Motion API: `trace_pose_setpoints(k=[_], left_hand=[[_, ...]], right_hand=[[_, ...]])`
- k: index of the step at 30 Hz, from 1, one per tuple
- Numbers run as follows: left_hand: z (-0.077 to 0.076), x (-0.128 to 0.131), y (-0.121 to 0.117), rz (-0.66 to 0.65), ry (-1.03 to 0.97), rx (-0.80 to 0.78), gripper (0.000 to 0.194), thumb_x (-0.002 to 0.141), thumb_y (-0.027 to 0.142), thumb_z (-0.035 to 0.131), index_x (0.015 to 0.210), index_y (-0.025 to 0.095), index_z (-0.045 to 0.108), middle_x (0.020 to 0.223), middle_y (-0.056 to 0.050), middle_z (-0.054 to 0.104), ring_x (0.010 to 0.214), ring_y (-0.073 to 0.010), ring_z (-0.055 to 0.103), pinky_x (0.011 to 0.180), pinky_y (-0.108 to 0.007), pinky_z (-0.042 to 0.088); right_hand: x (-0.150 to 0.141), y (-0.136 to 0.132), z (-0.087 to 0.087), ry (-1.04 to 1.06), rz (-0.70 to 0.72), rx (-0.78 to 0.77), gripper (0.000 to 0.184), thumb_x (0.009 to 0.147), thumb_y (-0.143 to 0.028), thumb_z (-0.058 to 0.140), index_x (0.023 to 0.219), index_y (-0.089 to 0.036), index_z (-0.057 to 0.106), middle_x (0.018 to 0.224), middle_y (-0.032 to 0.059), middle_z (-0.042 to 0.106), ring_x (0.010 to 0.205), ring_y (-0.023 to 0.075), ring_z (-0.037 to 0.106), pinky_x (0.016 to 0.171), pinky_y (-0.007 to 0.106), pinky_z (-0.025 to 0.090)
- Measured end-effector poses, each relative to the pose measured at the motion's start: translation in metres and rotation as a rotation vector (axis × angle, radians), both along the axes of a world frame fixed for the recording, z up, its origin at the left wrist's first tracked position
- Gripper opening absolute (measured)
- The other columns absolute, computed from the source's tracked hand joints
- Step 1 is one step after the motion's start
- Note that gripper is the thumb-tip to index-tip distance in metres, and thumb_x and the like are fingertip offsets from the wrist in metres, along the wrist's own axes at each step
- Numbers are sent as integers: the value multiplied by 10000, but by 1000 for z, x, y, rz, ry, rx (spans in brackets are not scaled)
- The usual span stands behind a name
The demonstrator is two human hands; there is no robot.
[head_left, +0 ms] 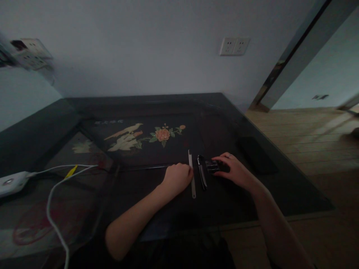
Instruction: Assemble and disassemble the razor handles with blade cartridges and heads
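My left hand (178, 177) is closed, its fingertips over the middle of a thin, pale flat strip (193, 189) with a small hole at its near end. The curled fingers hide part of the strip. Just right of it lies a slim black tool with a silvery edge (202, 175); its exact kind is too dark to tell. My right hand (231, 169) has thumb and fingers around the right side of a small, shiny black block (212, 166), which rests on the dark table (157, 209) beside the slim tool.
A dark flat rectangular object (257, 155) lies right of my right hand. On the left, a white adapter (14, 183) trails a white cable (50, 209) with a yellow tag (71, 172). The table meets a wall with sockets (235, 46); its right edge borders a wooden floor (297, 138).
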State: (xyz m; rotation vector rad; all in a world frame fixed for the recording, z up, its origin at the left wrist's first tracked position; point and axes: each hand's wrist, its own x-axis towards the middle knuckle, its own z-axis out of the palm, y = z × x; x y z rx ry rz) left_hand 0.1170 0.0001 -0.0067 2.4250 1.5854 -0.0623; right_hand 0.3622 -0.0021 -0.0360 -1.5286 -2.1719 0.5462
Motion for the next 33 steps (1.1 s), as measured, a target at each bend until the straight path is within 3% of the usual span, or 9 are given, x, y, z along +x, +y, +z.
trace_pose_setpoints(k=[8, 14, 16, 19, 22, 25, 27, 31, 33], left_hand=[[-1, -1, 0, -2, -40, -32, 441, 946, 343, 325, 889, 165, 725, 890, -140, 730, 822, -280, 708, 737, -399, 536], [10, -19, 9, -4, -134, -50, 414, 948, 348, 331, 859, 168, 692, 871, -121, 712, 807, -259, 686, 719, -365, 510], [16, -35, 16, -8, -191, -38, 410, 955, 348, 310, 834, 183, 666, 822, -89, 694, 768, -233, 664, 689, -334, 489], [24, -64, 25, -34, -289, -11, 415, 964, 360, 292, 768, 180, 611, 725, -47, 636, 686, -182, 603, 651, -279, 438], [24, -89, 25, -122, -402, -7, 416, 967, 365, 281, 681, 177, 518, 613, 3, 514, 581, -128, 490, 585, -237, 375], [13, -103, 13, -259, -507, -38, 392, 956, 348, 301, 627, 180, 435, 597, 24, 446, 560, -101, 427, 568, -220, 347], [1, -108, 2, -347, -568, -61, 396, 949, 353, 287, 608, 185, 401, 575, 28, 406, 549, -99, 405, 559, -220, 340], [-22, -109, -17, -509, -675, -110, 465, 941, 458, 214, 586, 197, 363, 543, 11, 423, 523, -107, 426, 540, -232, 359], [-29, -107, -23, -585, -720, -140, 498, 912, 542, 232, 558, 206, 329, 506, 9, 414, 496, -112, 418, 518, -240, 368]], right_hand=[[-3, -1, 5, 10, -5, -23, 402, 721, -295, 761, 1099, -233, 638, 1064, 80, 545, 970, 252, 557, 858, 415, 478], [2, 2, 6, 108, -72, 8, 338, 794, -356, 675, 1101, -219, 633, 948, 61, 564, 797, 207, 575, 718, 366, 507], [2, 3, 14, 156, -98, 36, 288, 831, -382, 624, 1056, -204, 643, 899, 60, 572, 762, 204, 579, 674, 349, 499], [-9, 2, 41, 217, -81, 95, 230, 868, -394, 579, 966, -196, 643, 892, 67, 602, 790, 209, 590, 678, 332, 483], [-42, 0, 73, 206, 58, 145, 188, 910, -359, 538, 875, -196, 623, 844, 52, 614, 783, 191, 587, 682, 302, 460], [-90, -3, 91, 202, 339, 136, 238, 974, -296, 433, 856, -178, 602, 829, 49, 617, 771, 162, 581, 700, 276, 445], [-122, -6, 87, 158, 504, 123, 270, 982, -289, 416, 826, -168, 599, 798, 48, 617, 737, 152, 570, 675, 263, 432], [-164, -19, 56, 189, 820, 143, 391, 981, -360, 367, 705, -172, 569, 675, 37, 610, 638, 142, 546, 599, 255, 398], [-171, -26, 41, 290, 816, 135, 477, 985, -425, 304, 617, -190, 497, 558, 6, 535, 538, 125, 492, 535, 250, 361]])
